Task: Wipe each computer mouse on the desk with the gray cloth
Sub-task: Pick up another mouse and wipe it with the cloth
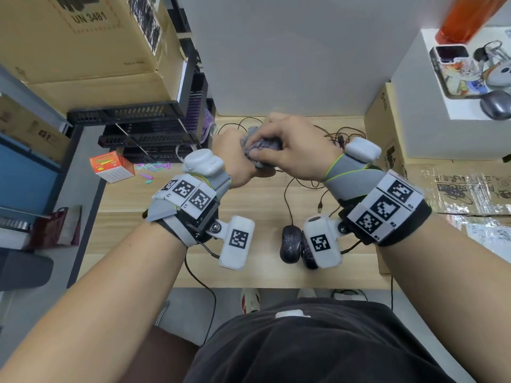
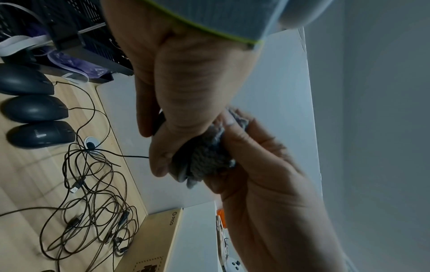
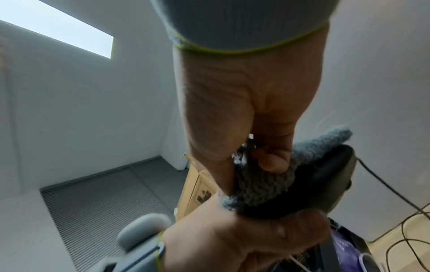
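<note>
Both hands are raised over the back middle of the wooden desk (image 1: 166, 244). My left hand (image 1: 235, 154) grips a dark wired mouse (image 3: 325, 184), its cable (image 2: 135, 156) trailing down to the desk. My right hand (image 1: 266, 153) pinches the bunched gray cloth (image 1: 260, 143) and presses it on the mouse; the thumb (image 3: 272, 160) digs into the cloth (image 3: 263, 185). In the head view the hands and cloth hide the held mouse. Three more dark mice (image 2: 35, 108) lie side by side on the desk; two of them (image 1: 290, 244) show near the front edge.
A tangle of thin cables (image 2: 93, 202) covers the desk's back right. Stacked black trays (image 1: 154, 128) and cardboard boxes (image 1: 83, 51) stand at the left, with a small orange box (image 1: 110, 167) beside them. A cardboard box (image 2: 160, 230) and a white box (image 1: 442, 120) close off the right.
</note>
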Demonstrator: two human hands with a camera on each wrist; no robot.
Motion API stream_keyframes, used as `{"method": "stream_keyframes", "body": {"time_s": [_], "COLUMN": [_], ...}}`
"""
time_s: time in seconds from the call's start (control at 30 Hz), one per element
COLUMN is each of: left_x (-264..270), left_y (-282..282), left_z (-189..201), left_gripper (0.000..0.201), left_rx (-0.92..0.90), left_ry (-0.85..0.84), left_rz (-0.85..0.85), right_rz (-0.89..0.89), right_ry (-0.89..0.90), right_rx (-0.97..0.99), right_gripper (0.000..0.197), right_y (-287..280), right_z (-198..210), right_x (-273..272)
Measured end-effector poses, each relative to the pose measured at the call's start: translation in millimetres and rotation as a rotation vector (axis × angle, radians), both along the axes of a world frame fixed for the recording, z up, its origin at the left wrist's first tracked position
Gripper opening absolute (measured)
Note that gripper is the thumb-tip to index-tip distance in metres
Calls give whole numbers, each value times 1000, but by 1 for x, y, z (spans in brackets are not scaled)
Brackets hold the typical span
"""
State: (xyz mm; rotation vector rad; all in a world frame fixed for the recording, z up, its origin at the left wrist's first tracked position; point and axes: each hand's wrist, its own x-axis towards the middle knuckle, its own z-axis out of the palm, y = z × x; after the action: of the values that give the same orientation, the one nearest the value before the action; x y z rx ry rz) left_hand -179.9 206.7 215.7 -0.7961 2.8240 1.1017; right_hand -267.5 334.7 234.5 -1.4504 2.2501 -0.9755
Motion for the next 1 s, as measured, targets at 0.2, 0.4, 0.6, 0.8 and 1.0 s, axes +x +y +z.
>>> {"method": "stream_keyframes", "body": {"time_s": [0.2, 0.4, 0.6, 0.8, 1.0], "left_x": [7, 5, 8, 6, 8], "left_y": [-5, -6, -9, -4, -3], "left_z": [-2, -7, -3, 1, 4], "left_gripper": [60, 26, 64, 33, 62], "left_rx": [5, 40, -2, 57, 139], "left_ry": [84, 61, 104, 97, 151], "left_rz": [-16, 6, -5, 12, 3], "right_rz": [-232, -55, -332, -129, -363], "right_ry": [14, -5, -18, -33, -6], "right_rx": [118, -24, 92, -25, 118], "right_gripper": [11, 13, 15, 12, 13], "right_y": [11, 1, 14, 5, 15], "right_z": [-12, -8, -23, -13, -23], "right_x": [-28, -1, -34, -13, -39]}}
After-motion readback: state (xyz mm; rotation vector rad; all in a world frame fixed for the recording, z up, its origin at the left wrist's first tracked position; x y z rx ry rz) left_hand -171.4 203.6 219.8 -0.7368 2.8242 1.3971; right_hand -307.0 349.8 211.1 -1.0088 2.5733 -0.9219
